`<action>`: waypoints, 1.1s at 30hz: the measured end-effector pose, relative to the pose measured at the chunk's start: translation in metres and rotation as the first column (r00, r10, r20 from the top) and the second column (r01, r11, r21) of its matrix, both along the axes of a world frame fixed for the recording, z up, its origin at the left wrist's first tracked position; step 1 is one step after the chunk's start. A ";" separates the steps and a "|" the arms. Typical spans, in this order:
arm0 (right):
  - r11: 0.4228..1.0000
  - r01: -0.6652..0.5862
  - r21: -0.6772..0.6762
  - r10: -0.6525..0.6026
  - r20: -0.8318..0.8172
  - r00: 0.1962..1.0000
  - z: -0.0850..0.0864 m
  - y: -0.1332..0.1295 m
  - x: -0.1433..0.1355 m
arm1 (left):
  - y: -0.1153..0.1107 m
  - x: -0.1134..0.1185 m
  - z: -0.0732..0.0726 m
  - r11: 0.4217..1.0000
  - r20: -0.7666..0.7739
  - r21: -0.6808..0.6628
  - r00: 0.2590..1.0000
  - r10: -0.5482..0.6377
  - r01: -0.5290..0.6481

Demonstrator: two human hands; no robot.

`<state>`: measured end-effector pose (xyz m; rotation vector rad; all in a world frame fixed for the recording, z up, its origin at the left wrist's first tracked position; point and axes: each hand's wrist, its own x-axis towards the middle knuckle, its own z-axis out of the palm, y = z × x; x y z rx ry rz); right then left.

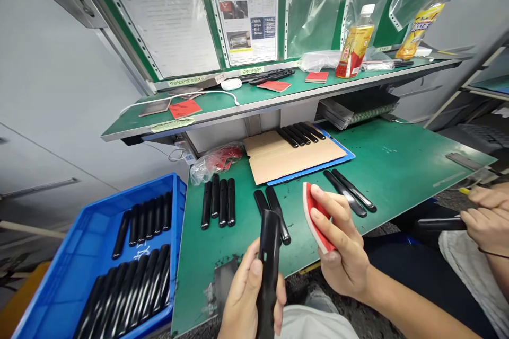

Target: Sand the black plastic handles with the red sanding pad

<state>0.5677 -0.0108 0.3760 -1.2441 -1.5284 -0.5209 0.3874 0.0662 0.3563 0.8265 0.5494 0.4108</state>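
Observation:
My left hand (pixel 248 288) is wrapped round a glossy black plastic handle (pixel 269 254), held tilted near the table's front edge with its upper end toward the table. A small slot shows on the handle's side. To the right, my right hand (pixel 344 246) pinches a red sanding pad (pixel 318 220) with a pale backing, slightly bent. The pad is apart from the handle. Just behind the held handle, two more black handles (pixel 278 214) lie on the green table (pixel 238 243). Another pair of black parts (pixel 350 190) lies beyond my right hand.
At left, a blue crate (pixel 89 222) holds rows of black handles. Several handles (pixel 218 201) lie beside it; others rest on cardboard (pixel 286 161). A shelf (pixel 254 98) carries red pads and drink bottles (pixel 356 42). At right, a co-worker's hands (pixel 487 217) hold a black part.

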 end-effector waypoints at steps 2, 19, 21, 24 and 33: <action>0.999 -0.019 -0.033 0.023 0.116 0.993 -0.004 0.005 0.003 | -0.002 -0.003 -0.004 0.999 0.033 -0.019 0.999 -0.027 0.028; 0.862 -0.046 -0.504 -0.280 -0.551 0.786 -0.115 -0.042 -0.008 | 0.179 0.123 -0.177 0.243 -0.451 0.869 0.488 0.747 0.431; 0.855 -0.070 -0.513 -0.309 -0.615 0.725 -0.117 -0.054 -0.003 | 0.197 0.127 -0.172 0.204 -0.436 0.864 0.483 0.760 0.459; 0.869 -0.056 -0.492 -0.378 -0.732 0.566 -0.122 -0.077 0.011 | 0.209 0.137 -0.160 0.173 -0.404 0.868 0.462 0.789 0.465; 0.897 0.220 -0.383 -0.318 -0.906 -0.280 -0.142 -0.142 0.038 | -0.003 0.337 -0.168 -0.239 -0.486 0.829 0.863 0.140 0.505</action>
